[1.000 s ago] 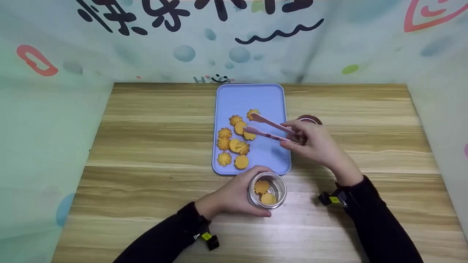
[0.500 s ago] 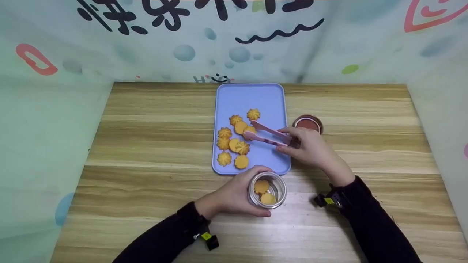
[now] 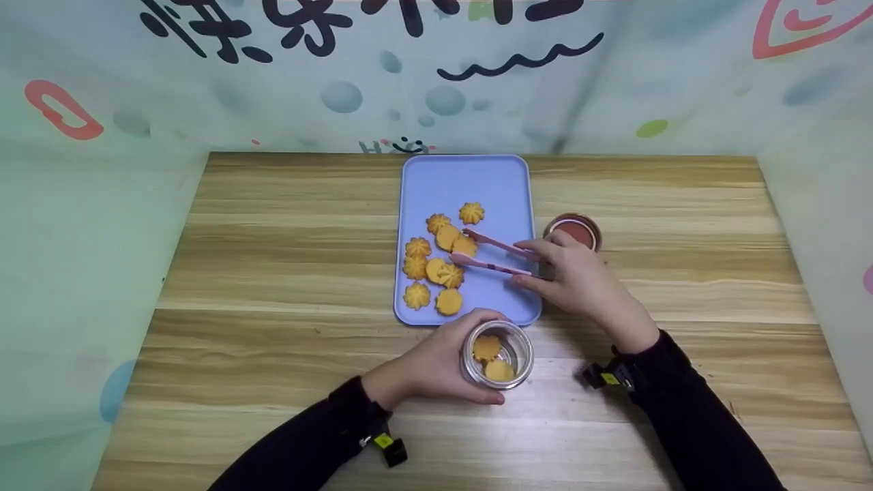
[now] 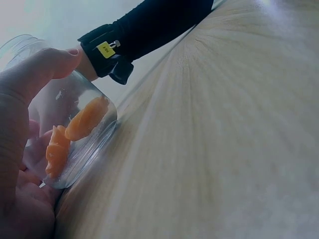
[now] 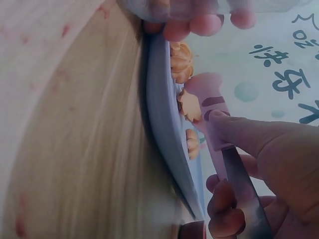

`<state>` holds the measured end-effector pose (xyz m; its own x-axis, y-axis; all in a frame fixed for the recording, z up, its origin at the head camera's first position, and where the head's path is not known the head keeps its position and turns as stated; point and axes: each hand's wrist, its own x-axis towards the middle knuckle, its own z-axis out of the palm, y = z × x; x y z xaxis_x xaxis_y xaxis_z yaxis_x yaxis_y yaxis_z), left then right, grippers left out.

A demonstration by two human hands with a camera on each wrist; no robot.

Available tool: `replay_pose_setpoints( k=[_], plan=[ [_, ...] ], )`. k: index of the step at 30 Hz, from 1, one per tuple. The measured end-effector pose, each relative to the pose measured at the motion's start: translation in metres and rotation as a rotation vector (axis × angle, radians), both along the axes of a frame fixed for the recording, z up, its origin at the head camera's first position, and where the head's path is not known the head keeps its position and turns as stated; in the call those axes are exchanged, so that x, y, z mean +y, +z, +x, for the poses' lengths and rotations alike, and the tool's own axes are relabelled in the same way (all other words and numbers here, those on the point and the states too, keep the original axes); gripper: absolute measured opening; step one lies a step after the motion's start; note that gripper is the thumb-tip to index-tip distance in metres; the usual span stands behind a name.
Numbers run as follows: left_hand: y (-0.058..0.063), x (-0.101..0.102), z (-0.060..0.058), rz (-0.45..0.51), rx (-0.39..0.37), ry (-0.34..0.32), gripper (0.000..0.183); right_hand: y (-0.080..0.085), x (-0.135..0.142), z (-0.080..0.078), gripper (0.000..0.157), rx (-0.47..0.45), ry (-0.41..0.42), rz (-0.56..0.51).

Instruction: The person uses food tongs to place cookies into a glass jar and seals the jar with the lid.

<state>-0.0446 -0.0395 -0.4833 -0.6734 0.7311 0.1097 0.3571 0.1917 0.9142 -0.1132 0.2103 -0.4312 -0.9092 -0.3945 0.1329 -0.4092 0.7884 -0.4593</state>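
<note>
Wooden table [image 3: 293, 239] | left fingers [image 3: 479, 319] curled round jar [image 3: 521, 354] | right fingers [image 3: 544, 249] pinch tongs [image 3: 492, 266] above tray [image 3: 470, 179]

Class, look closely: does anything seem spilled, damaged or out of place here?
Nothing stands out as spilled or damaged. At most, some cookies lie flat side up on the tray, while others show ridges.

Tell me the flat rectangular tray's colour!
The flat rectangular tray is pale bluish-purple, seen best in the head view.
</note>
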Motion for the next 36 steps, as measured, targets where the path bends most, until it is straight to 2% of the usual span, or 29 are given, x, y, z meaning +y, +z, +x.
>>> replay_pose_setpoints(
  k=[8,16,24,36],
  plan=[
    [0.002,0.000,0.000,0.006,-0.009,-0.004,0.099,0.000,-0.003,0.002,0.047,0.039,-0.026,0.061],
    [0.003,0.000,0.000,0.002,-0.006,-0.002,0.098,0.001,-0.004,0.002,0.042,0.045,-0.003,0.058],
    [0.014,0.000,0.002,0.008,0.006,0.000,0.097,0.002,-0.001,0.000,0.041,0.024,0.016,0.029],
    [0.000,0.000,-0.001,0.000,0.040,0.002,0.099,0.004,0.003,-0.002,0.040,0.000,0.029,0.009]
  ],
)
